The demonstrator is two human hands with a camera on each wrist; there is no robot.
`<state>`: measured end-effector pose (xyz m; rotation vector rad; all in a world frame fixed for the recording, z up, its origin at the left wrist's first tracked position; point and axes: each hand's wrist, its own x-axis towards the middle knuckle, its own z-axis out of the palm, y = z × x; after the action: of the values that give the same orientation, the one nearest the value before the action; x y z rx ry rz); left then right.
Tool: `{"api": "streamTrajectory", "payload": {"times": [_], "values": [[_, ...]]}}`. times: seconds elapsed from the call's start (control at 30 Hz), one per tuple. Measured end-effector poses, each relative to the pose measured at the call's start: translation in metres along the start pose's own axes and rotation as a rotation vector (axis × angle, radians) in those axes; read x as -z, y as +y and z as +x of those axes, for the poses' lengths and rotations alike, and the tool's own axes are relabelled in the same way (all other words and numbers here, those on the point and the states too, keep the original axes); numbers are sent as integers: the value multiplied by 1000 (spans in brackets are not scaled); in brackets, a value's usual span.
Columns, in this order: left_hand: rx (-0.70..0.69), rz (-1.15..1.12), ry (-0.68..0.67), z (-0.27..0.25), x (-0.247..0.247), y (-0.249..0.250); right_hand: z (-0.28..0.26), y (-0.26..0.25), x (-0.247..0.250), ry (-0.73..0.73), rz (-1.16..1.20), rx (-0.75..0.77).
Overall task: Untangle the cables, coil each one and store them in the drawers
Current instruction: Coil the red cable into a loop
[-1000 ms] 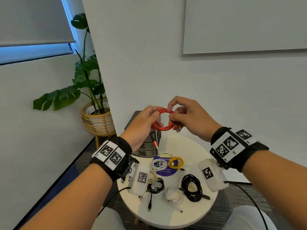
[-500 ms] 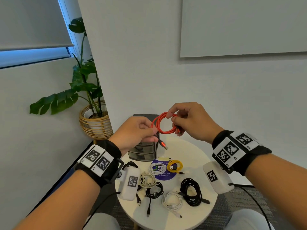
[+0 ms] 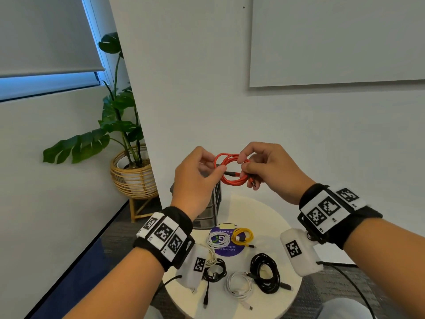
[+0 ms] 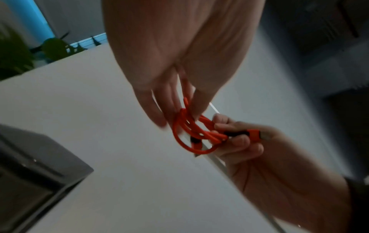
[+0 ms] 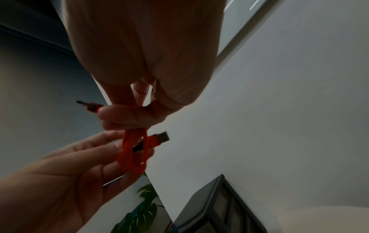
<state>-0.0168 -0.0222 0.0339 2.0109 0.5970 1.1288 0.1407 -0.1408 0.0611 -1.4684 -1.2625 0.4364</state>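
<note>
An orange cable [image 3: 230,171] is wound into a small coil and held in the air above the round white table [image 3: 264,210]. My right hand [image 3: 259,166] grips the coil's right side, with a plug end poking out below its fingers. My left hand [image 3: 202,173] pinches the coil's left side between thumb and fingers. In the left wrist view the orange coil [image 4: 191,134] hangs between both hands. In the right wrist view its USB plug [image 5: 161,137] sticks out to the right. A dark drawer unit [image 3: 210,208] stands behind my left hand, partly hidden.
On the table lie several coiled cables: a white one [image 3: 217,240], a yellow one [image 3: 242,237], a large black one [image 3: 264,271], a small black one [image 3: 213,272] and another white one [image 3: 238,286]. A potted plant [image 3: 128,166] stands at the left by the wall.
My left hand had dropped away with the cable's loose end; now it is back up at the coil's left side. The view has shifted slightly.
</note>
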Motion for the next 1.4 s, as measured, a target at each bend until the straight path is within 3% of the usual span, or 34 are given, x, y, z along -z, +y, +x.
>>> {"api": "streamTrajectory", "payload": {"times": [0.13,0.33,0.4,0.5,0.6,0.93,1.03,1.1,1.2,1.4], "values": [[123,-161,-272,5,-8,10,2,1,-1,-32,130,-45],[222,-240,-276,9,-4,13,-2,15,0,-16,399,-264],[247,-246,-263,9,-4,12,-5,25,0,-35,278,-254],[265,-259,-263,8,-6,9,-9,32,-6,-91,-55,-116],[294,-286,-246,7,-6,7,-9,37,-7,-78,-217,-22],[375,-414,-71,9,-13,-1,-24,51,-11,-250,-123,-173],[341,-281,-137,1,-22,-10,-19,56,-1,-390,-266,-219],[336,-221,-200,-1,-25,-15,-12,56,8,-306,-320,-240],[326,-143,-280,-3,-29,-20,-2,46,11,-127,-159,-302],[369,-122,-358,-1,-45,-30,3,59,4,-206,-368,-290]]}}
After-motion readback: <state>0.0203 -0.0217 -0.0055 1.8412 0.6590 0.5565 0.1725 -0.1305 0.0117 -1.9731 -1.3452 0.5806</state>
